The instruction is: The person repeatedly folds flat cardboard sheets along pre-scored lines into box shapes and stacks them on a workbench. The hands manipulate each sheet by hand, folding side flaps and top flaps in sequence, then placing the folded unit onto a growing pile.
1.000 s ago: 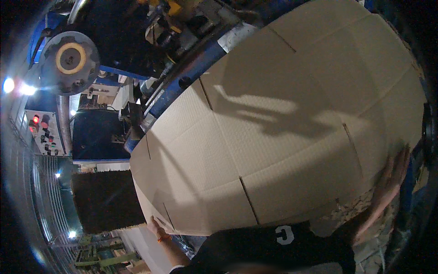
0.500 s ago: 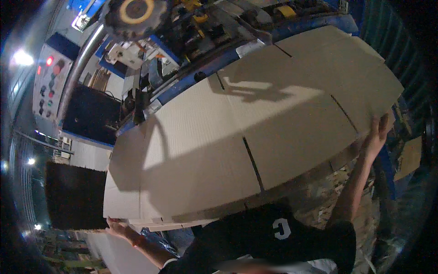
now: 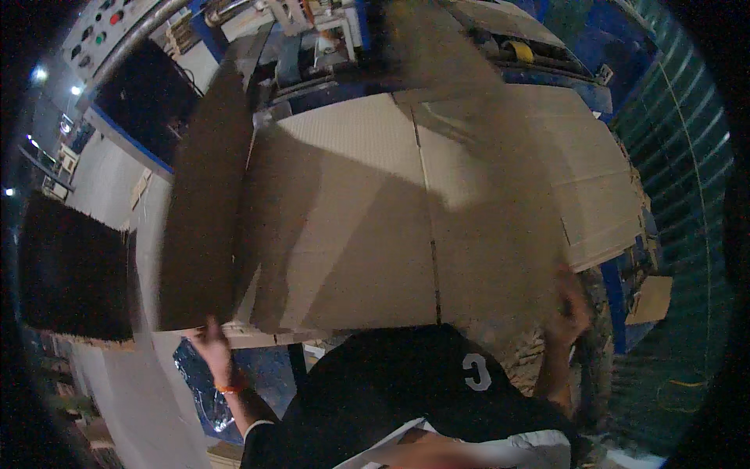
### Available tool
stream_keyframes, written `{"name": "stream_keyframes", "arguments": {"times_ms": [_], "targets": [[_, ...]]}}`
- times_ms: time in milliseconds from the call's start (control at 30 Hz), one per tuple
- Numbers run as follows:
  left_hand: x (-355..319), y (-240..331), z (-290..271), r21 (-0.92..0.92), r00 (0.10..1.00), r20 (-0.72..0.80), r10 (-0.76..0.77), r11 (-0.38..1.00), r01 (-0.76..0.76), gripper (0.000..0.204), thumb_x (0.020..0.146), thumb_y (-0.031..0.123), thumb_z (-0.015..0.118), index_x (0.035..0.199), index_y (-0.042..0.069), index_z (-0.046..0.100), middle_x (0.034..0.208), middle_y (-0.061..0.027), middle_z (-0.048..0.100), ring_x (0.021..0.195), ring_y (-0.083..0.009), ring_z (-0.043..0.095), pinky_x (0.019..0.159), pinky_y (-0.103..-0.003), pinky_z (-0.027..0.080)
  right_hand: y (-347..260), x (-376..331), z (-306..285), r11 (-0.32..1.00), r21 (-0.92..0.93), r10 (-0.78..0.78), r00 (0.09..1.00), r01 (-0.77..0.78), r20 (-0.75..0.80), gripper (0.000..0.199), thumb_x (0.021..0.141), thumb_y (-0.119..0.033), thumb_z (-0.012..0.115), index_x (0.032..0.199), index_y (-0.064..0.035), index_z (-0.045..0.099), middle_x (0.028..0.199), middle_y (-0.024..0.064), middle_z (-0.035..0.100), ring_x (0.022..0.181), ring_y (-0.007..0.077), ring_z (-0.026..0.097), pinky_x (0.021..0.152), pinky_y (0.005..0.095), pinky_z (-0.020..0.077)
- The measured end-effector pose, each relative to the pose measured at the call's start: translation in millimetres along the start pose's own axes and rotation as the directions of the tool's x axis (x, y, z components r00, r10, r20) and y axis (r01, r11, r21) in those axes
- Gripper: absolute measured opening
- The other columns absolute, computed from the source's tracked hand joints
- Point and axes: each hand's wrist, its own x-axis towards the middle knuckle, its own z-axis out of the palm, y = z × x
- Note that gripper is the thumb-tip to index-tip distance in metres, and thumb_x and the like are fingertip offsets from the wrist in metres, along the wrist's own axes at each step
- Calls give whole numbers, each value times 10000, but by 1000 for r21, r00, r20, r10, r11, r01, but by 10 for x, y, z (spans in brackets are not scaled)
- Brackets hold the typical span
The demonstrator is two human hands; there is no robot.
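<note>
A large brown cardboard sheet [image 3: 367,258] with creases and dark slots spreads in front of me. Its left end panel [image 3: 205,203] is folded up and looks dark. The right end panel [image 3: 508,172] is also raised, smeared by motion. At the lower left corner my left hand [image 3: 212,349] is closed on the panel's edge, an orange band at the wrist. My right hand [image 3: 573,303], blurred, grips the lower corner of the right panel. Beneath the raised right panel, another stretch of flat cardboard [image 3: 598,180] reaches out to the right.
Beyond the cardboard stands a blue machine [image 3: 539,70] with a yellow roller [image 3: 519,52]. A control panel [image 3: 98,35] with buttons is at the upper left. A dark stack [image 3: 74,270] stands left, and a green corrugated wall [image 3: 672,180] rises right.
Both ends of the cardboard have swung up from lying nearly flat. My right hand has moved inward and down, the left slightly right and up. The whole view has shifted.
</note>
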Motion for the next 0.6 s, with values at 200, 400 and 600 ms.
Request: {"name": "stream_keyframes", "arguments": {"times_ms": [200, 400, 600], "targets": [[-131, 419, 806, 131, 376, 852, 366, 545, -828, 556, 696, 10, 542, 1232, 157, 522, 1352, -102, 412, 1258, -314, 365, 1047, -431, 277, -46, 96, 511, 874, 173, -485, 801, 454, 350, 355, 642, 55, 627, 970, -79, 646, 1013, 96, 643, 1015, 322, 576, 886, 432, 448], [40, 418, 1021, 136, 277, 925, 260, 455, -880, 582, 706, 115, 561, 1280, 158, 476, 1367, -118, 388, 1271, -327, 338, 1066, -445, 241, 45, 430, 680, 820, 194, -561, 690, 538, 458, 401, 697, -48, 619, 1083, -151, 591, 1227, 59, 530, 1151, 281, 474, 956, 448, 375], [293, 428, 1369, 153, 376, 862, 340, 533, -832, 684, 674, 32, 516, 1339, 129, 392, 1383, -135, 351, 1286, -329, 306, 1081, -449, 188, 101, 1069, 1163, 682, 122, -648, 519, 721, 557, 389, 776, -310, 583, 1129, -151, 552, 1275, 65, 470, 1223, 270, 385, 989, 429, 325]]}}
